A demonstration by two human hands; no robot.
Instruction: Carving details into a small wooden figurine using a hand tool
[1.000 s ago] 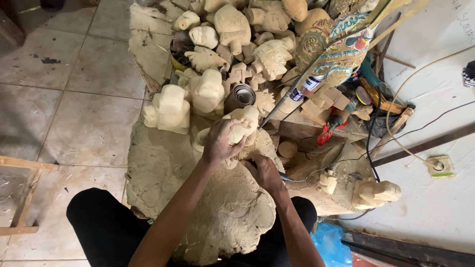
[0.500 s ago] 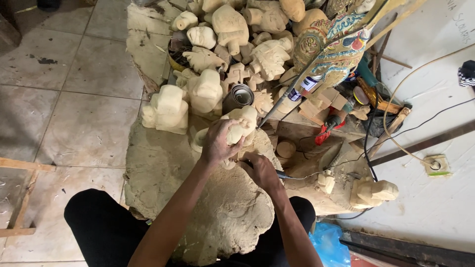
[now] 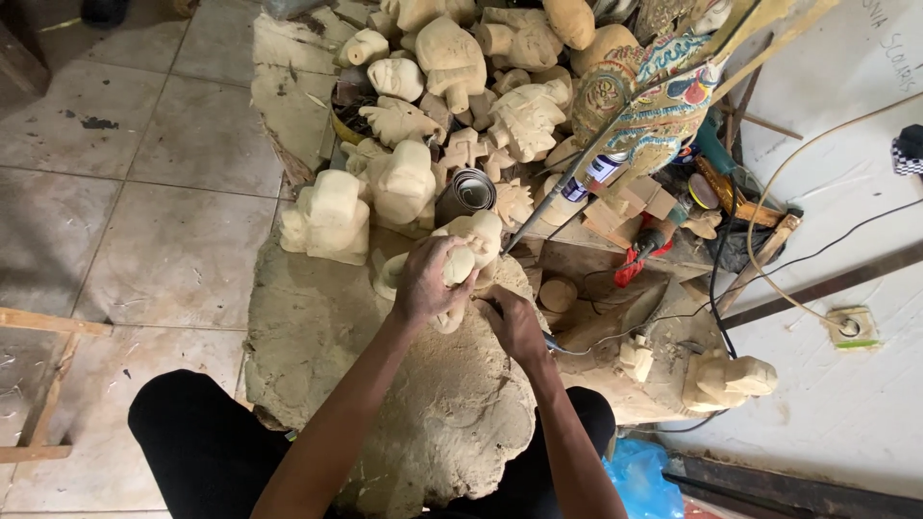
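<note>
At the bottom of the frame the person's black-clad legs (image 3: 202, 442) sit against a big dust-caked slab (image 3: 317, 336), and both forearms run up from there to mid-frame. Over the last second little has changed: the hands stay over the same spot on the slab and the pale carving between them has kept its place, shifting only a shade. That reads as steady, close work on one piece going on, not a pick-up or a set-down.

The left hand (image 3: 430, 282) is wrapped around the carving (image 3: 473, 248), fingers curled tight over its lower part, so the head-like top pokes out just above and right of the knuckles. The right hand (image 3: 514, 325) sits just below and right of it, closed into a fist; it seems to grip a thin tool, but that is hidden by the fingers and I cannot tell for sure. The carving lies between the two hands, touching the left, with the right close against its lower edge.

Beyond, a blocky carved figure (image 3: 330, 216) stands left of centre, a metal can (image 3: 468, 192) just above the hands, and a heap of unpainted heads (image 3: 452, 58) fills the top. A painted mask (image 3: 639, 101) lies upper right, cables (image 3: 769, 207) beyond it.
</note>
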